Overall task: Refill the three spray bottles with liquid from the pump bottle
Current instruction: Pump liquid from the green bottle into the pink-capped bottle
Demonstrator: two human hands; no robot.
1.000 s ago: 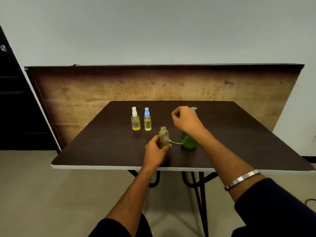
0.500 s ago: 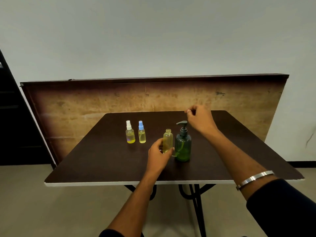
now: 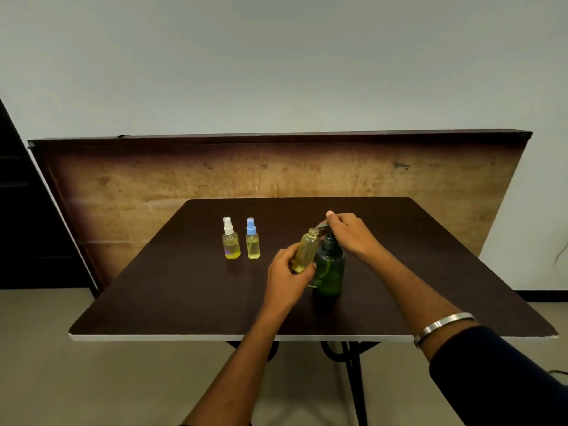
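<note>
A dark brown table (image 3: 184, 290) with a pale front edge stands before a worn wooden board (image 3: 153, 192) leaning on a plain wall; black metal legs (image 3: 353, 379) show beneath the near edge. Toward the table's left of centre, two capped spray bottles stand upright and just beside each other, well apart from the hands: the white-capped spray bottle (image 3: 230, 241) on the left, the blue-capped spray bottle (image 3: 253, 241) on the right, both showing yellowish liquid; nothing lies between them and the hands. At the centre, the left hand (image 3: 287, 278) is wrapped around the lower part of the open spray bottle (image 3: 305, 250), which has no cap and leans with its mouth toward the pump; its neck rises clear above the fingers. Touching or just beside it on the right stands the green pump bottle (image 3: 330, 269), upright on the table. The right hand (image 3: 350, 235) lies over the pump head, fingers curled down on it and hiding most of it; only a bit of the spout shows at the open bottle's mouth; a metal bangle (image 3: 442, 325) circles the right wrist above a dark sleeve (image 3: 498, 379).
</note>
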